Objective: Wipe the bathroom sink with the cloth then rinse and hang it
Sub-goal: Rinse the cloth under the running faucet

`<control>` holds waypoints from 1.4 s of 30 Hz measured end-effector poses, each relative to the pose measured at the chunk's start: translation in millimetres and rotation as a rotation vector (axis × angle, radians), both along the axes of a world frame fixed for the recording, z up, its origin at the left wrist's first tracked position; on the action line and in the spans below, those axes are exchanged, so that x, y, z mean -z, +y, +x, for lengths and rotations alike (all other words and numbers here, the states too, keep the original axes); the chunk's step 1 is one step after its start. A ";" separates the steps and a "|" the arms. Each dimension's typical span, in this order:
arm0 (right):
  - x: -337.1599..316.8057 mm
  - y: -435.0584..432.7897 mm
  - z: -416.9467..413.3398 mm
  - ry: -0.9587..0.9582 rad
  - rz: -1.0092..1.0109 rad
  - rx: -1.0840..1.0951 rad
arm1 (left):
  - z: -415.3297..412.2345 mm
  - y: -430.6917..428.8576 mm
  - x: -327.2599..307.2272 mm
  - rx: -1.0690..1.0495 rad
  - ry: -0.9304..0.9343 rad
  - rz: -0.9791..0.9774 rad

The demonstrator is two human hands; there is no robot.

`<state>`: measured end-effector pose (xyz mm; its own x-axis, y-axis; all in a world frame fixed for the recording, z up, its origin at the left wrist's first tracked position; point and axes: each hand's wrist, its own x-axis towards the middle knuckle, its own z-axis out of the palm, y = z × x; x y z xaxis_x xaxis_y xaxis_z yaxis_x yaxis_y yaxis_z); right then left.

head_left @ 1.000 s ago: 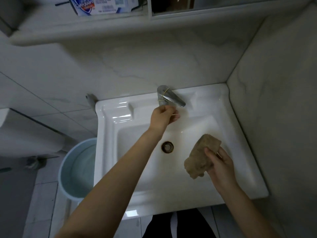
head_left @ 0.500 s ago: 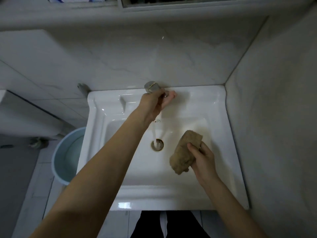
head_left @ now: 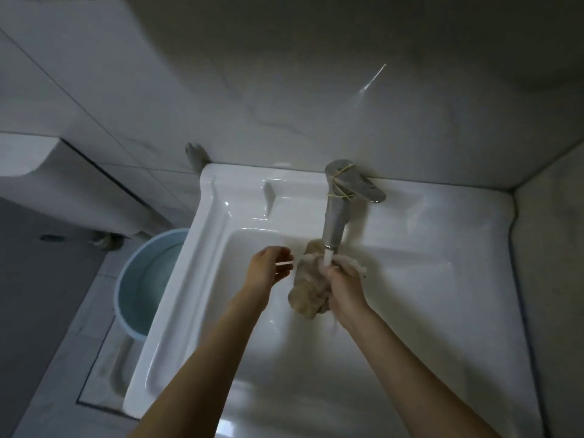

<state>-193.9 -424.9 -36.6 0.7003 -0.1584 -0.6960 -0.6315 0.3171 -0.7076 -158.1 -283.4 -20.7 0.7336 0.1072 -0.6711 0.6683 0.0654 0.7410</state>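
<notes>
A brown cloth (head_left: 308, 287) hangs bunched under the running water (head_left: 327, 260) of the chrome faucet (head_left: 339, 202), over the white sink (head_left: 202, 248). My right hand (head_left: 346, 287) grips the cloth from the right, and water splashes over its fingers. My left hand (head_left: 268, 270) hovers just left of the cloth with its fingers loosely spread and blurred, holding nothing. Rubber bands are wrapped round the faucet's body. The drain is hidden behind my hands and the cloth.
A light blue bucket (head_left: 139, 279) stands on the floor left of the sink. A tiled wall (head_left: 316, 90) rises behind the sink and another wall (head_left: 553, 248) closes its right side. A toilet tank (head_left: 47, 172) is at the far left.
My left hand let go of the faucet lever and dropped beside the cloth. My right hand brought the cloth up under the stream, which now runs over it.
</notes>
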 end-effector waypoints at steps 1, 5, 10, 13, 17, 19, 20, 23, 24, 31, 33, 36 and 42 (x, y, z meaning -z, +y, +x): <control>4.8 1.6 -0.5 0.018 -0.003 -0.003 | -2.5 -2.1 14.2 0.034 0.031 -0.026; 15.3 0.9 -5.5 -0.002 0.016 0.002 | -9.5 -19.7 46.1 0.127 0.202 -0.285; 28.4 -7.9 -8.0 -0.128 -0.292 -0.177 | -20.8 -40.1 57.1 0.128 0.141 -0.511; 41.7 -17.7 -6.1 -0.210 -0.681 -0.385 | -29.7 -42.7 64.9 0.134 0.146 -0.561; 49.0 -28.7 -5.3 -0.207 -0.830 -0.446 | -35.1 -41.1 78.7 0.156 0.049 -0.510; 52.6 -31.4 -5.8 -0.166 -0.651 -0.363 | -36.5 -40.5 81.7 0.100 0.081 -0.429; 55.9 -32.7 -6.5 -0.143 -0.584 -0.333 | -37.4 -37.3 84.9 0.072 0.094 -0.408; 65.0 -34.2 -9.8 -0.130 -0.525 -0.279 | -42.4 -26.1 86.8 0.115 0.095 -0.390; 65.5 -34.0 -11.4 -0.120 -0.526 -0.269 | -44.1 -24.1 86.0 0.138 0.106 -0.369; 59.1 -36.0 -13.5 -0.121 -0.544 -0.188 | -51.0 -24.9 89.9 0.232 0.007 -0.314; 52.8 -26.3 -16.8 -0.162 -0.539 -0.179 | -49.1 -27.4 92.3 0.222 -0.029 -0.348; 45.6 -3.3 -19.4 -0.247 -0.478 -0.197 | -44.2 -29.7 93.2 0.129 -0.044 -0.254; 54.6 12.2 -11.4 -0.191 -0.320 -0.037 | -30.6 -14.0 83.7 -0.179 0.017 -0.261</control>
